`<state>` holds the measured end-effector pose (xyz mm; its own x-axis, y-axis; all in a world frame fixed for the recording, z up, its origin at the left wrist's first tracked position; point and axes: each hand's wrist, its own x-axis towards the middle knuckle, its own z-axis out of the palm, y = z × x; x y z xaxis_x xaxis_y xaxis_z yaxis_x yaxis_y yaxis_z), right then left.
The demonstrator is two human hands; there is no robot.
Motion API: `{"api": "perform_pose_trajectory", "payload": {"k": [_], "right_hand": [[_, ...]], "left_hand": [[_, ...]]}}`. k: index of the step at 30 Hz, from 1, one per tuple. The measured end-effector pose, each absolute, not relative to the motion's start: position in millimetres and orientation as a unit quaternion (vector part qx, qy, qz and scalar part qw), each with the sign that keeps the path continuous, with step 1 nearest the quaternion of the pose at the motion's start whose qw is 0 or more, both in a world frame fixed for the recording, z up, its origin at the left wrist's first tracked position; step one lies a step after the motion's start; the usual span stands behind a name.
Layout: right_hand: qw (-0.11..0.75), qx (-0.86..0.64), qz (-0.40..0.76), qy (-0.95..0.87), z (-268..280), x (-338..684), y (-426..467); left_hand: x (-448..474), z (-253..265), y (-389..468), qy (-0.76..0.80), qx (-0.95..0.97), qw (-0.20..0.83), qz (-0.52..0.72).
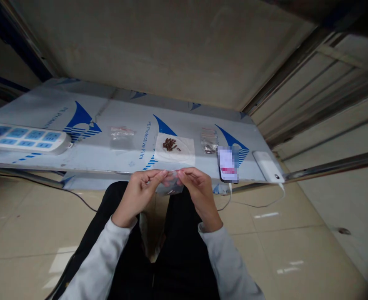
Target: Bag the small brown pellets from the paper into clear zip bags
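Between my two hands, just off the table's front edge, hangs a small clear zip bag point(170, 189) with a few tiny pieces at its bottom. My left hand point(143, 189) pinches the bag's top edge on one side, thumb against fingers. Opposite it, my right hand point(199, 189) pinches the other top corner. Beyond the hands, a pile of small dark brown capsules point(169, 144) lies on a white paper sheet point(185, 157). To the left are flat clear bags point(122, 137). On the right, another stack of clear bags point(209, 139) has dark contents near its lower end.
The metal table point(115, 160) is covered in printed protective film. A phone point(229, 164) lies at its front edge, cabled to a white power bank point(267, 166). At the left is a white power strip point(32, 141). A wall stands behind, and metal posts flank the table.
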<state>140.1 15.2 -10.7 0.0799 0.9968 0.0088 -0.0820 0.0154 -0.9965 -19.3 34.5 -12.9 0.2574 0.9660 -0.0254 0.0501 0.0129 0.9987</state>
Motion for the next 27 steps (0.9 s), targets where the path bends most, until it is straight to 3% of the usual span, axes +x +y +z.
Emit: {"api": "perform_pose_trajectory", "payload": {"k": [5, 8, 11, 14, 17, 27], "right_hand": [[0.558, -0.578, 0.346, -0.484, -2, 188, 62], [0.523, -0.672, 0.206, -0.482, -12, 236, 116], [0.407, -0.765, 0.129, -0.481, -26, 275, 159], [0.394, -0.778, 0.058, -0.486, -35, 287, 171], [0.403, -0.74, -0.067, -0.534, -40, 273, 152], [0.49, -0.648, 0.051, -0.58, -47, 160, 69]], "left_hand": [[-34, -22, 50, 0.536, 0.571, 0.466, 0.412], [-59, -33, 65, 0.622, 0.559, 0.335, 0.435], [-84, -47, 84, 0.731, 0.549, 0.165, 0.37], [-100, -58, 100, 0.783, 0.539, 0.032, 0.309], [-107, -67, 111, 0.82, 0.524, -0.019, 0.227], [-112, -80, 113, 0.816, 0.537, 0.004, 0.215]]}}
